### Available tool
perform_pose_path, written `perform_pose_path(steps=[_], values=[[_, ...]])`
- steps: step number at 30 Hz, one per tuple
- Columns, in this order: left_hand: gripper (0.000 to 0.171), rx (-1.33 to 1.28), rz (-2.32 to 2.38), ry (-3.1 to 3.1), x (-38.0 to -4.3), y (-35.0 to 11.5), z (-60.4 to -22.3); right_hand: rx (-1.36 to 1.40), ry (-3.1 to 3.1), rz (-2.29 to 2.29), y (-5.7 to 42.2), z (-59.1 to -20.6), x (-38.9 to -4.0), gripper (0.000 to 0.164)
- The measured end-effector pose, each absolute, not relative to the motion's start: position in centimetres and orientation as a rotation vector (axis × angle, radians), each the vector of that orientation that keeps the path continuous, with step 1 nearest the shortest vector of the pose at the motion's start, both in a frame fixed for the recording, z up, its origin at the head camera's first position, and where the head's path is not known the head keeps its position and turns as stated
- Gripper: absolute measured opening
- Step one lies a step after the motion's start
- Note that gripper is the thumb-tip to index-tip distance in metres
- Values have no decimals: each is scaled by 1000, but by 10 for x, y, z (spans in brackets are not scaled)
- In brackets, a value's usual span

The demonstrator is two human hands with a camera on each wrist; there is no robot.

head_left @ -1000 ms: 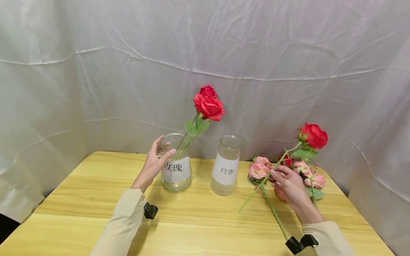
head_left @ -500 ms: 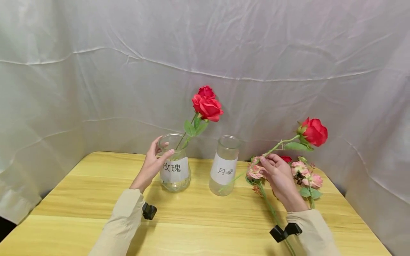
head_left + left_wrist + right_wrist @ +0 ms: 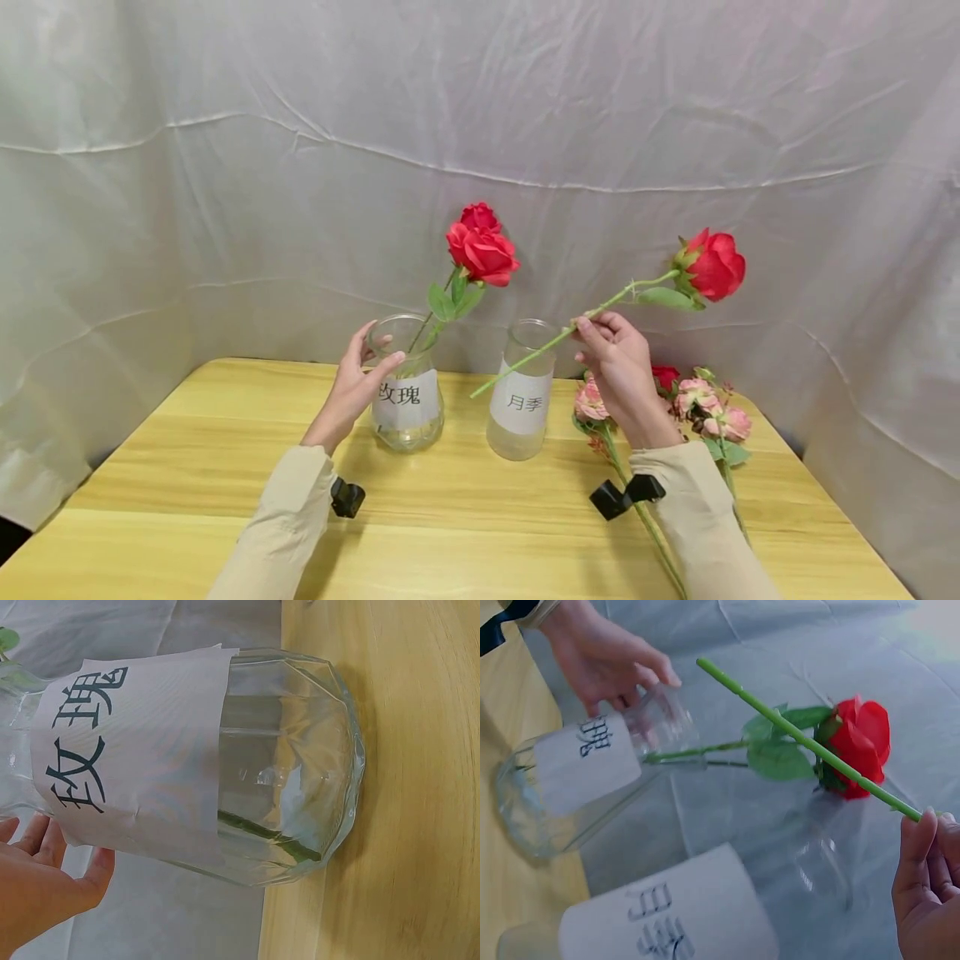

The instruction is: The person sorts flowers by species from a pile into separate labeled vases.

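My left hand (image 3: 352, 385) grips the neck of a wide glass vase (image 3: 408, 433), fingers behind and thumb in front. Red roses (image 3: 483, 250) lean right out of this vase; a green stem end shows through its base in the left wrist view. With my right hand (image 3: 621, 367) I pinch the stem of another red rose (image 3: 714, 265), held in the air with its bloom up to the right. Its bare stem end (image 3: 720, 673) points left and down, passing in front of a narrower glass vase (image 3: 517, 446). Both vases stand upright with white paper labels.
Below and behind my right forearm, pink flowers (image 3: 727, 423) and a red bloom (image 3: 664, 377) lie on the wooden table (image 3: 450, 533), partly hidden. A grey cloth backdrop (image 3: 360, 208) hangs behind the table's far edge.
My right hand has lifted the single red rose up and left, away from the lying flowers, and its stem now crosses before the narrow vase. My left hand stays on the wide vase.
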State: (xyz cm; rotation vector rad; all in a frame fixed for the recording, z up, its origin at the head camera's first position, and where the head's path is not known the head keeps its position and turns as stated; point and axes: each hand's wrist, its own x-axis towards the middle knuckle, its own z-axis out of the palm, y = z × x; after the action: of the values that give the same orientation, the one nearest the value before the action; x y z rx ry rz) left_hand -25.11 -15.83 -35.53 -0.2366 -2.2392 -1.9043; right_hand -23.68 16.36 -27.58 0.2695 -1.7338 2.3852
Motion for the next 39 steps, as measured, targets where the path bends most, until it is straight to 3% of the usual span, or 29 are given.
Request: perform_pose_path(steps=[25, 39], values=[[77, -250, -1912, -2221, -250, -158, -356, 349, -1803, 2203, 79, -240, -258, 9], [78, -237, -1911, -2222, -251, -154, -356, 289, -1881, 2039, 56, -238, -294, 9]])
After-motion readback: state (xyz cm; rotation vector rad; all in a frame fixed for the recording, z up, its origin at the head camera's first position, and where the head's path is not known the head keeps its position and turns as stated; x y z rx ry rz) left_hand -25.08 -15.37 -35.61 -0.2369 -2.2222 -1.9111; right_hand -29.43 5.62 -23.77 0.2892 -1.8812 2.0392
